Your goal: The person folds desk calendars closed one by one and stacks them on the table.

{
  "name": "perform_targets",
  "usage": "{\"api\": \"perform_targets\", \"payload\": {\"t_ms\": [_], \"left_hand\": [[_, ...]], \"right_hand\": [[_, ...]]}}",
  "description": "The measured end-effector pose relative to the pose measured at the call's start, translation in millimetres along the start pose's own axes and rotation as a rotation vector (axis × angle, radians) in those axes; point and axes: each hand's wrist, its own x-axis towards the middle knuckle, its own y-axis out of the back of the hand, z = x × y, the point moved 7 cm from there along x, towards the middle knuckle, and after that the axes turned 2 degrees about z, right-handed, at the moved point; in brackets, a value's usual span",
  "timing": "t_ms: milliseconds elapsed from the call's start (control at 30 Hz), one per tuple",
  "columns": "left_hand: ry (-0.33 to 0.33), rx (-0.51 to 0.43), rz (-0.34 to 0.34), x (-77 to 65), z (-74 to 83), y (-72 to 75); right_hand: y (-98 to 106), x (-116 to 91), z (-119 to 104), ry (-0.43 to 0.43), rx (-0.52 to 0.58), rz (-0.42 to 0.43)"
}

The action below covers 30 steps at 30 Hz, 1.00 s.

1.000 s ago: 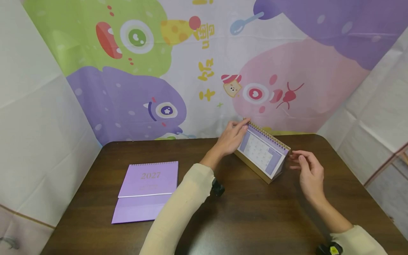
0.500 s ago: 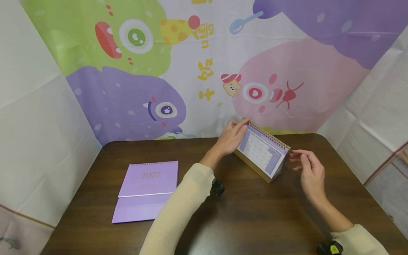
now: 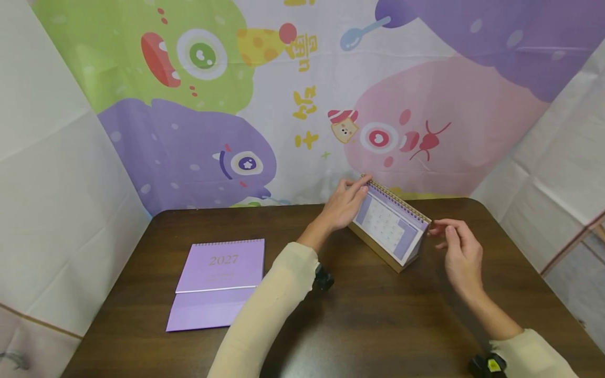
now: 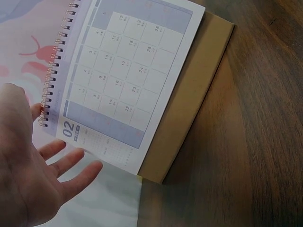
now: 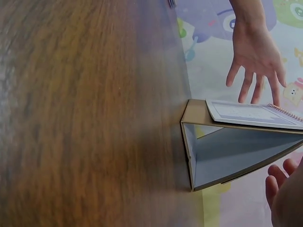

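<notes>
A spiral-bound desk calendar [image 3: 388,223] stands tent-like and angled at the table's back right, a month page facing front; "02" shows on that page [image 4: 125,71] in the left wrist view. My left hand [image 3: 342,207] is at its upper left corner, a fingertip at the spiral binding [image 4: 47,85] and the other fingers spread. Beside the upper right corner is my right hand [image 3: 463,257], fingers loosely bent with tips at or very near the edge; contact is unclear. Through the calendar's open side, the hollow cardboard stand [image 5: 236,146] shows in the right wrist view.
A purple 2027 calendar [image 3: 222,268] lies flat on the brown wooden table [image 3: 378,325], left of my left forearm. Behind the table hangs a cartoon-printed cloth [image 3: 302,173]. Pale wall panels [image 3: 562,157] flank both sides.
The right hand has shifted very slightly, its fingertips staying at the calendar's right corner. The left hand and both calendars hold their places.
</notes>
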Motion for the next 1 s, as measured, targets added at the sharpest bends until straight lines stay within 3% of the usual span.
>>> {"api": "perform_targets", "payload": {"t_ms": [467,1000], "left_hand": [[0.003,-0.005,-0.001,-0.9,-0.7,-1.1],[0.006,-0.005,0.002,0.4,0.4,-0.7]], "right_hand": [[-0.9,-3.5,3.7,-0.019,0.045,-0.007],[6.3,-3.6,2.1,0.003,0.001,0.01]]}}
